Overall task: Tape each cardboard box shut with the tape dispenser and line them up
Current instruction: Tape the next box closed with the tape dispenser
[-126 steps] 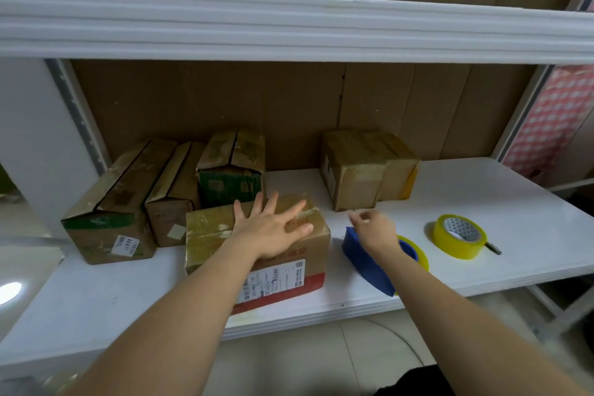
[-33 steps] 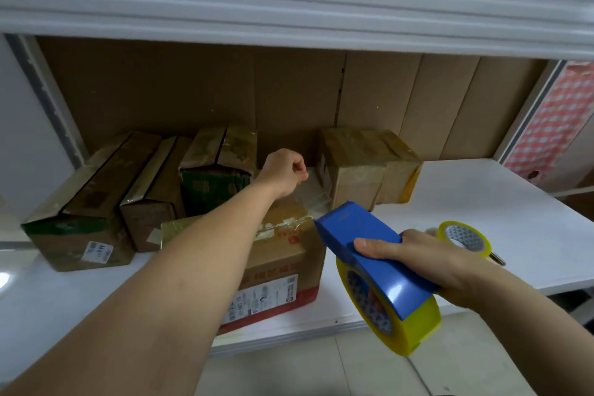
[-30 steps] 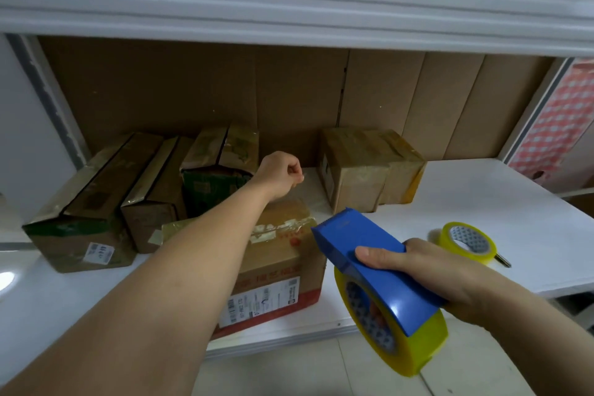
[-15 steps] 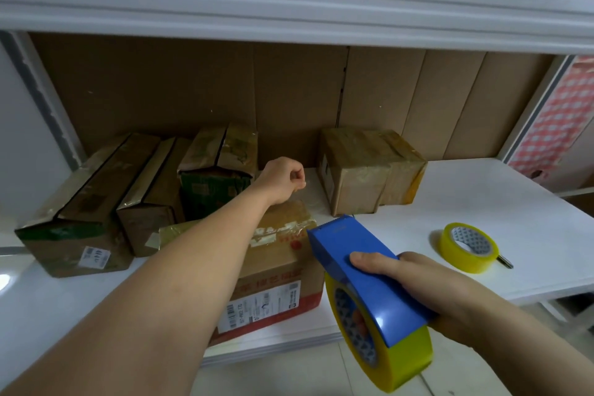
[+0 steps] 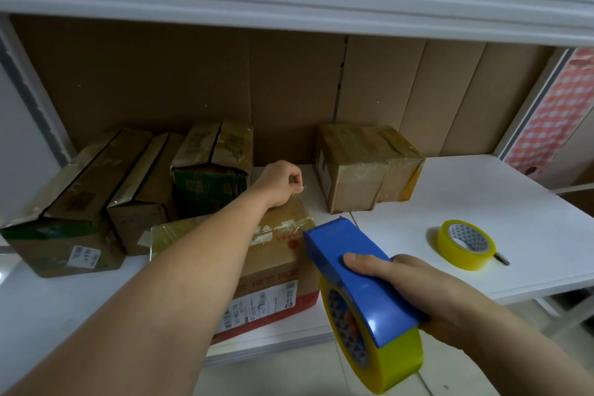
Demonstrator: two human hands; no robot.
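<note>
Box point(image 5: 270, 270) at front edge of desk point(image 5: 450, 202), long axis left-right. Left hand point(image 5: 283, 182) over far top edge, fingers curled, pinching clear tape end. Right hand point(image 5: 405, 286) nearer, gripping tape dispenser point(image 5: 360, 286) just right of box. Tape run back-to-front across top.

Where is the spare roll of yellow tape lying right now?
In the head view, the spare roll of yellow tape lies flat on the right of the white shelf, right of the blue tape dispenser.
</note>
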